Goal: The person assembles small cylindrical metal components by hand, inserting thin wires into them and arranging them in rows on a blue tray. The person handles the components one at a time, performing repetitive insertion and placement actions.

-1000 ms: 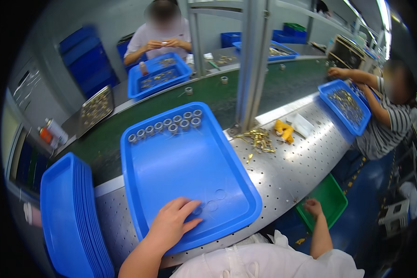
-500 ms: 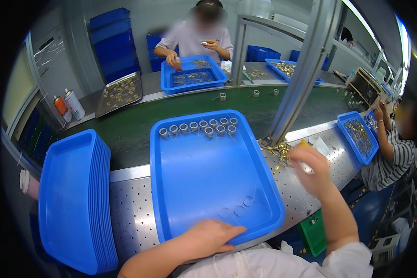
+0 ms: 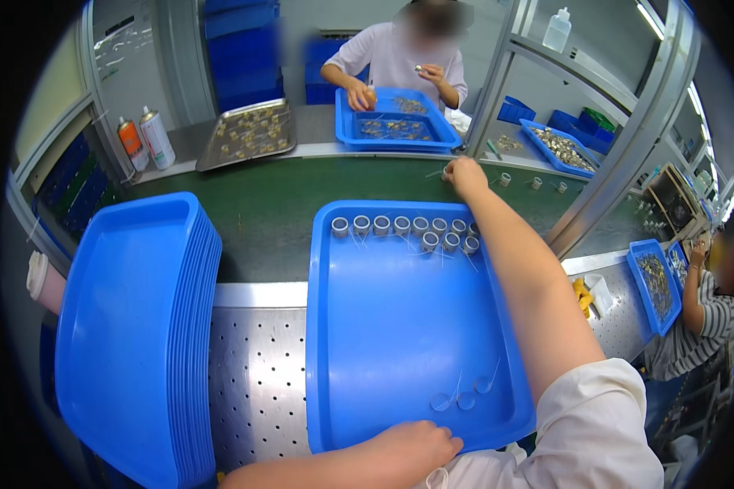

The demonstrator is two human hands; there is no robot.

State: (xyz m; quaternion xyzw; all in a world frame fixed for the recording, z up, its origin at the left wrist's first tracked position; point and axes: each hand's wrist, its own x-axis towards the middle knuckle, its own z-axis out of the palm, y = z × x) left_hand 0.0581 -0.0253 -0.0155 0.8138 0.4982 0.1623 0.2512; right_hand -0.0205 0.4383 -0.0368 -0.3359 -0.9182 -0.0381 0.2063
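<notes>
Before me lies a large blue tray (image 3: 400, 326). Short silvery cylinders (image 3: 402, 225) with thin wire leads stand in rows along its far end. Three clear thin rings (image 3: 465, 400) with fine wires lie at its near right. Over the green belt, my right hand (image 3: 468, 178) is closed on a small wire-leaded cylinder (image 3: 446, 173), mostly covered by the fingers. My left hand (image 3: 416, 450) is closed at the tray's near rim, its fingertips partly hidden.
At left stands a stack of blue trays (image 3: 130, 326). More leaded cylinders (image 3: 537, 183) sit on the green belt (image 3: 302, 181). Across it, a person works over a blue tray (image 3: 351, 134) beside a metal tray (image 3: 249, 134). A metal post (image 3: 620, 155) rises at right.
My right hand has left the brass pieces at the right and reached forward onto the belt, taking hold of a cylinder. The view has shifted; my left hand stays at the tray's near rim.
</notes>
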